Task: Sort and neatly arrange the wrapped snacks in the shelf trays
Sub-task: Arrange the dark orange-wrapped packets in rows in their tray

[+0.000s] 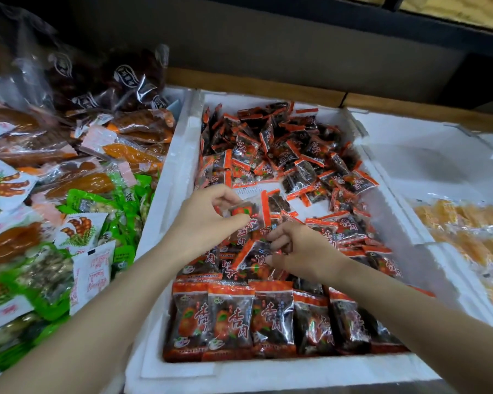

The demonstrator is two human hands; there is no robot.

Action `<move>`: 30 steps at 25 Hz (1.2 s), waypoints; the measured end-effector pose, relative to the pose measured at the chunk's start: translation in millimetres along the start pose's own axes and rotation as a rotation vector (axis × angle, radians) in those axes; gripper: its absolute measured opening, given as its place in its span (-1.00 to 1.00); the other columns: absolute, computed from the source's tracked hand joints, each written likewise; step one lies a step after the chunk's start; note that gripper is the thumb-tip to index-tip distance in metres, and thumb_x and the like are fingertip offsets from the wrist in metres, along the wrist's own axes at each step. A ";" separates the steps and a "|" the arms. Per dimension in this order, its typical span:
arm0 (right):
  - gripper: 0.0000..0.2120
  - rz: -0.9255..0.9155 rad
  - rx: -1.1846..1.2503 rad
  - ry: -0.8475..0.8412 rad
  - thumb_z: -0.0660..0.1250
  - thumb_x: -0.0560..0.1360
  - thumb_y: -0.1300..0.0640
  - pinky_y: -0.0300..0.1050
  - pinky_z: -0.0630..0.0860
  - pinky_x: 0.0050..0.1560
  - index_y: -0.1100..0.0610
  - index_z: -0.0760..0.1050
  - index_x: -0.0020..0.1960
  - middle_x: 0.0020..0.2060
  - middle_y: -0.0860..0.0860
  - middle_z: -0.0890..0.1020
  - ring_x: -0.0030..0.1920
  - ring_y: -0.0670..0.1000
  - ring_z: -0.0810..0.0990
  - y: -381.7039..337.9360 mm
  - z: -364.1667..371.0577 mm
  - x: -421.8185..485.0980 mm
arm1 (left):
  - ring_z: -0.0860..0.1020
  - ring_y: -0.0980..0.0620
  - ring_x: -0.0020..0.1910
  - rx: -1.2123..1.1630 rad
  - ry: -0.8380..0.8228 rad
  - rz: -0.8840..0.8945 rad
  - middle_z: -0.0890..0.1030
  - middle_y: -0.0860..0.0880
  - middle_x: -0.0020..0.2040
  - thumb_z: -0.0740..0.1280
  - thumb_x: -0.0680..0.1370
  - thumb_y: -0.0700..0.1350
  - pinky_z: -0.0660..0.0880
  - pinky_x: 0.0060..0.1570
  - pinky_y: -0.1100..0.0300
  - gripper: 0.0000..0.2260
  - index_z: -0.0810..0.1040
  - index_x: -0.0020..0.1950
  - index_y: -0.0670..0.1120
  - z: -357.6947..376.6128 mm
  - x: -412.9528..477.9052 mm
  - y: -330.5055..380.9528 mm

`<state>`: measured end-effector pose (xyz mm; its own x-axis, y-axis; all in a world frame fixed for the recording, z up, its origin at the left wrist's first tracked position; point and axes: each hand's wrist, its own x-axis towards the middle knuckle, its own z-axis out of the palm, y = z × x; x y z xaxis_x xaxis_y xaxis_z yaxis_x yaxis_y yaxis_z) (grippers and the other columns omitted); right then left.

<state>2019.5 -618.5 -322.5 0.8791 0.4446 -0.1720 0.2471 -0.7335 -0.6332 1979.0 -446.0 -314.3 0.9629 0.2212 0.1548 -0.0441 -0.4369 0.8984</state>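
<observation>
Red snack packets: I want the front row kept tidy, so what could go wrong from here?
1. The left hand pinches its packet only by an edge, so it may slip and drop into the loose pile.
2. The right hand grips a second packet just behind the front row, and its forearm crosses over the row's right end. A careless pull could knock those lined-up packets askew.
</observation>
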 end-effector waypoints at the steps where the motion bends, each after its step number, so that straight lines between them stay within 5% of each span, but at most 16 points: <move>1: -0.55 -0.006 -0.045 -0.020 0.43 0.43 0.01 -0.32 0.40 -0.14 0.09 0.38 0.24 -0.11 -0.10 0.52 -0.09 -0.11 0.50 -0.8 0.6 -0.1 | 0.53 0.08 -0.15 -0.003 0.021 -0.003 0.62 0.01 -0.16 0.46 0.40 -0.14 0.37 -0.17 0.26 -0.87 0.53 -0.18 0.01 -2.1 -1.3 -0.3; 5: -0.38 -0.042 -0.248 -0.058 0.43 0.39 -0.14 -0.13 0.46 0.09 0.08 0.35 0.34 0.02 -0.04 0.49 0.11 -0.01 0.52 -7.7 5.1 -2.2 | 0.58 -0.07 -0.18 0.065 0.002 0.010 0.60 -0.02 -0.08 0.40 0.46 -0.18 0.50 -0.13 0.07 -0.71 0.42 0.08 0.07 -13.9 -5.5 6.3; 9: -0.82 -0.129 -0.210 0.072 0.33 0.48 -0.09 -0.24 0.36 -0.33 0.00 0.45 -0.17 -0.36 -0.15 0.47 -0.35 -0.16 0.44 -12.1 -3.7 -4.0 | 0.58 -0.13 -0.31 0.144 -0.071 0.101 0.63 -0.09 -0.13 0.38 0.49 -0.21 0.53 -0.21 0.07 -0.79 0.48 -0.06 0.10 -20.4 -3.9 12.7; 12: -0.77 -0.059 -0.038 0.257 0.25 0.56 0.01 -0.16 0.43 -0.23 0.11 0.43 -0.21 -0.44 -0.06 0.46 -0.41 -0.09 0.42 -4.3 -23.0 0.0 | 0.56 0.02 -0.20 0.277 -0.182 0.114 0.58 -0.02 -0.09 0.37 0.53 -0.14 0.45 -0.14 0.16 -0.86 0.44 -0.08 0.07 -12.3 3.1 10.2; 14: -0.72 0.016 0.062 0.238 0.24 0.57 0.08 -0.17 0.45 -0.16 0.14 0.38 -0.29 -0.49 -0.03 0.43 -0.45 -0.09 0.40 1.4 -28.6 1.0 | 0.52 0.03 -0.10 0.422 -0.276 0.102 0.55 0.00 -0.01 0.35 0.54 -0.12 0.39 -0.12 0.19 -0.89 0.44 -0.04 0.04 -4.9 8.0 6.3; 16: -0.79 0.096 0.116 0.091 0.24 0.57 0.14 -0.24 0.46 -0.30 0.16 0.40 -0.23 -0.42 0.01 0.48 -0.43 -0.11 0.46 4.5 -22.6 -0.9 | 0.49 0.00 0.07 0.577 -0.354 0.095 0.53 -0.05 0.16 0.37 0.53 -0.11 0.37 -0.01 0.20 -0.78 0.47 0.15 -0.02 1.4 13.4 0.6; 18: -0.89 0.112 0.088 0.004 0.24 0.57 0.18 -0.36 0.40 -0.50 0.21 0.41 0.04 -0.32 0.04 0.49 -0.46 -0.15 0.50 6.4 -12.1 -2.9 | 0.40 0.05 0.12 0.676 -0.429 0.099 0.44 -0.06 0.29 0.40 0.51 -0.12 0.32 0.06 0.22 -0.57 0.38 0.35 -0.05 3.8 14.2 -3.1; 19: -0.80 0.097 0.047 0.000 0.24 0.57 0.18 -0.39 0.35 -0.56 0.20 0.36 0.17 -0.28 0.04 0.50 -0.48 -0.16 0.49 7.7 -8.4 -3.1 | 0.35 0.05 0.17 0.732 -0.467 0.122 0.39 -0.05 0.32 0.40 0.50 -0.11 0.29 0.11 0.22 -0.48 0.31 0.42 -0.04 4.5 13.1 -4.1; 25: -0.51 0.006 -0.137 -0.035 0.41 0.44 -0.05 -0.32 0.33 -0.38 0.09 0.33 0.26 -0.25 -0.07 0.45 -0.31 -0.15 0.45 11.8 -7.5 -7.3 | 0.15 -0.06 0.34 1.203 -0.551 0.335 0.23 -0.07 0.37 0.17 0.58 0.17 0.12 0.32 0.12 -0.32 -0.08 0.57 -0.04 6.7 10.2 -10.3; 30: -0.68 0.056 0.047 0.050 0.38 0.48 0.13 -0.27 0.47 -0.41 0.14 0.31 0.13 -0.27 -0.01 0.44 -0.37 -0.07 0.49 15.2 -6.7 -7.2 | 0.28 0.01 0.29 0.979 -0.495 0.347 0.39 -0.03 0.28 0.22 0.59 0.09 0.23 0.24 0.17 -0.58 0.29 0.38 -0.07 5.6 13.6 -7.6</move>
<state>2019.7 -636.3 -325.8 0.9104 0.3766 -0.1714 0.1783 -0.7309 -0.6588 1993.9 -444.5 -321.3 0.9479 -0.3160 -0.0417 -0.3106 -0.9451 0.1015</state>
